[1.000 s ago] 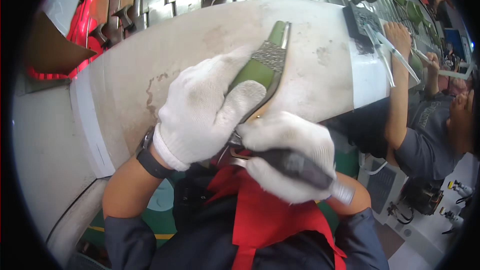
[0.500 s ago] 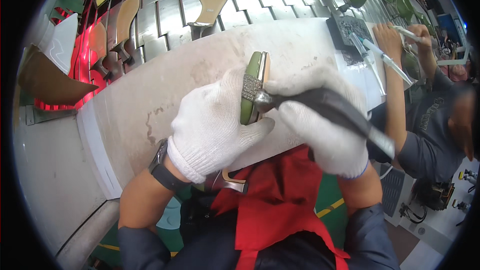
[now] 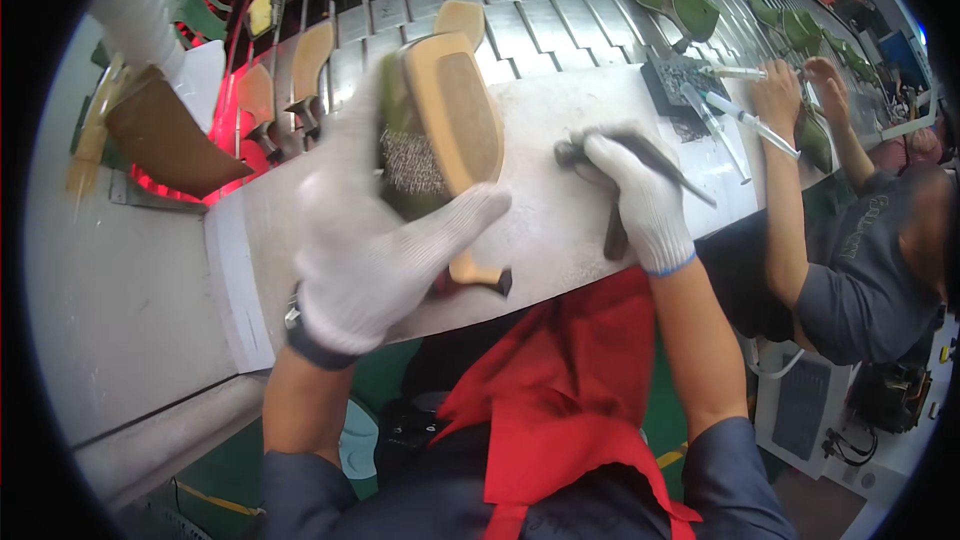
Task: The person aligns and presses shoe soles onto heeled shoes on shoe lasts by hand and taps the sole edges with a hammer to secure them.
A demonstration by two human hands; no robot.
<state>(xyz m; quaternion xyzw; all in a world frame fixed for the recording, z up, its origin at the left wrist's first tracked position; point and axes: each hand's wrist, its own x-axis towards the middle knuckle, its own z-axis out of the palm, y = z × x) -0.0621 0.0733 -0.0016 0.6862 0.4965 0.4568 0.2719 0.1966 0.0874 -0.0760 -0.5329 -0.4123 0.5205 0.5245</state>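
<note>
In my left hand [image 3: 370, 250], gloved in white knit, a green high-heeled shoe [image 3: 460, 110] is held over the worktable. Its tan sole is turned up, a glittery band crosses its upper, and the dark heel tip points toward me. My thumb lies along the sole's edge, while the other fingers are partly hidden and blurred. To the right, my gloved right hand [image 3: 645, 200] is closed around a hammer [image 3: 572, 153] with a dark rounded head, lowered close to the tabletop. A dark brown piece [image 3: 616, 232] shows below that hand; I cannot tell what it is.
Beyond the pale worktable [image 3: 540, 110], a slatted metal conveyor [image 3: 560, 20] carries more shoes, including a green one [image 3: 675, 5]. A dark block [image 3: 675, 90] and white-and-blue tube-like tools [image 3: 725, 145] are at right, beside a co-worker's arms [image 3: 785, 190]. A brown curved sheet [image 3: 170, 135] stands left.
My hands have moved apart. The shoe has come left and turned so its sole shows; the hammer has left its band and moved right, down toward the table.
</note>
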